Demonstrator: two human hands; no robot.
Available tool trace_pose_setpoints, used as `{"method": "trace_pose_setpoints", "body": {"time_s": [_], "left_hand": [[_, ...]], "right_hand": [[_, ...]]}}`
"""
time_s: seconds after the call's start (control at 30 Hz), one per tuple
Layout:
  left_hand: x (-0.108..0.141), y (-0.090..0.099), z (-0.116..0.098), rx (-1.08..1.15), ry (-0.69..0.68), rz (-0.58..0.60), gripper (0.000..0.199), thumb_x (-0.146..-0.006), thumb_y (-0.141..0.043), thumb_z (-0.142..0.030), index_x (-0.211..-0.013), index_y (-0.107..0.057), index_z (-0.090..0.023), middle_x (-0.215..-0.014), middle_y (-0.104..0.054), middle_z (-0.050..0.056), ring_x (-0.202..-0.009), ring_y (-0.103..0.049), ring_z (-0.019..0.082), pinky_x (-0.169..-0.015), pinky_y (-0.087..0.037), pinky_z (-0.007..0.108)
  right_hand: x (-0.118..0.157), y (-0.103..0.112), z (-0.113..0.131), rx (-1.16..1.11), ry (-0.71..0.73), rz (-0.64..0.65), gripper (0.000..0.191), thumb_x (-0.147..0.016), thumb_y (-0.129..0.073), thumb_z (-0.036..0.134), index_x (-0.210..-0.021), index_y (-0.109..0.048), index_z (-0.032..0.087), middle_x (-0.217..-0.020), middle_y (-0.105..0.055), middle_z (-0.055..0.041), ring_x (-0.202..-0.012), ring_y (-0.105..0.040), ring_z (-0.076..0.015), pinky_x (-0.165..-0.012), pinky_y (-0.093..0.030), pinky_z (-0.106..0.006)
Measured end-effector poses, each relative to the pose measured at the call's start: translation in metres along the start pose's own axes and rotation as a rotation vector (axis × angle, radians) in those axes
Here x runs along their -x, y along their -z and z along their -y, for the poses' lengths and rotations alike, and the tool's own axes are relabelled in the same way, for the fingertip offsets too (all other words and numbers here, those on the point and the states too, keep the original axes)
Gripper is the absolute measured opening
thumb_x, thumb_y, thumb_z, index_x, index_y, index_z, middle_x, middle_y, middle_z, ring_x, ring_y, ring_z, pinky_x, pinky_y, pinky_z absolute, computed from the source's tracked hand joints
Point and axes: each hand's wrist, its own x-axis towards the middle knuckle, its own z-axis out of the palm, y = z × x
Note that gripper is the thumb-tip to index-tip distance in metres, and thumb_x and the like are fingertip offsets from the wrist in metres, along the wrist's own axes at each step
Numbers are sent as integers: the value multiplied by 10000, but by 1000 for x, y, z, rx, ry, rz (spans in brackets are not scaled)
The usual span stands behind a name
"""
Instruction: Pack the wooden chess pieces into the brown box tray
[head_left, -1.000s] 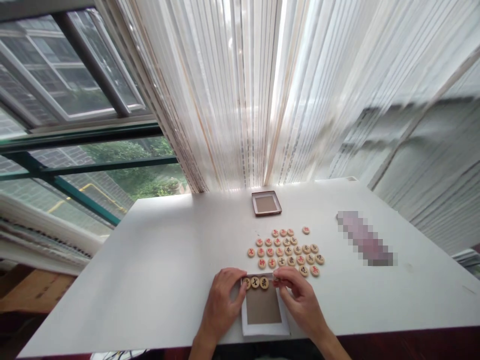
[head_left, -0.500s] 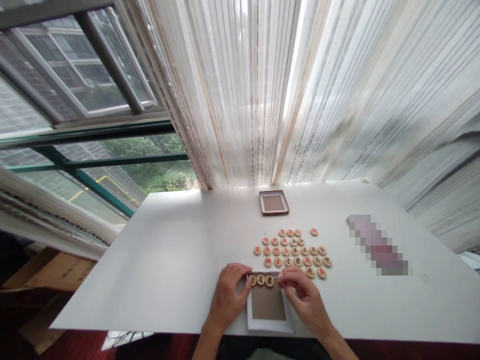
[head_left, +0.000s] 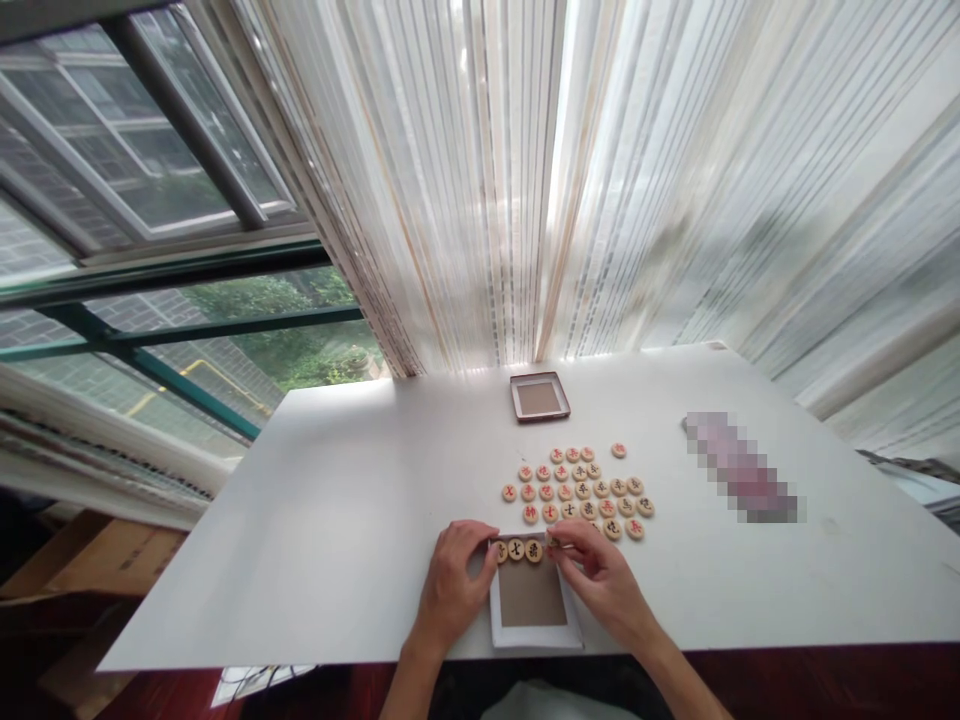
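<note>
Game pieces (head_left: 533,551) should sit flush along the 12-o'clock wall of the box (head_left: 536,637); right fingers (head_left: 577,532) pinch one, left fingers (head_left: 476,531) part slightly, hold unclear.

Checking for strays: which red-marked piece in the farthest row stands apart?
The rightmost red-marked piece, alone beyond a gap; that row's other three pieces sit close together.

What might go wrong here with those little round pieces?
The piece pinched in the right hand might slip. That hand is close to loose pieces on the table, so it could nudge them. The nearer box sits near the table's front edge, so a bump might tip it.
</note>
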Motion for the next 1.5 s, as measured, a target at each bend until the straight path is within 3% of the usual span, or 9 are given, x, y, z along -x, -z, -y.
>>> {"method": "trace_pose_setpoints", "body": {"time_s": [0.17,0.43,0.93,1.2,1.5], "left_hand": [[1,1,-1,4,-1,-1,157,-943,-572,-224,-1068,-663,-253,-1057,-695,58,-1044,-621,239,-944,-510,438],[1,2,-2,6,-19,-33,176,-939,-561,-218,-1062,-683,-247,-1051,-705,64,-1035,-644,239,-939,-532,435],[0,-1,-1,0,-18,-50,153,-927,-553,-193,-1013,-674,-232,-1003,-705,65,-997,-639,239,-908,-524,432],[0,0,-1,-4,-21,-40,151,-933,-552,-195,-1021,-668,-235,-1010,-703,66,-1005,-637,241,-909,-527,432],[0,0,-3,-19,-27,-60,167,-925,-559,-186,-1022,-685,-233,-1009,-710,66,-995,-649,233,-900,-543,421]], "right_hand": [[12,2,-3,34,-62,22,266,-917,-662,294,-1181,-682,265,-1184,-658,-77,-997,-709,-217,-933,-596,-356],[32,12,18,190,-63,-13,251,-918,-648,327,-1146,-691,231,-1020,-704,-74,-841,-699,-198,-783,-618,-297],[24,21,3,87,-152,65,204,-913,-654,396,-993,-713,218,-1035,-679,-83,-982,-678,-227,-852,-574,-310],[22,19,11,95,-163,61,195,-899,-671,406,-896,-689,211,-872,-653,-45,-819,-646,-198,-752,-556,-294],[21,18,16,84,-176,59,247,-910,-642,458,-910,-706,219,-854,-657,-46,-755,-648,-199,-704,-567,-311]]}}
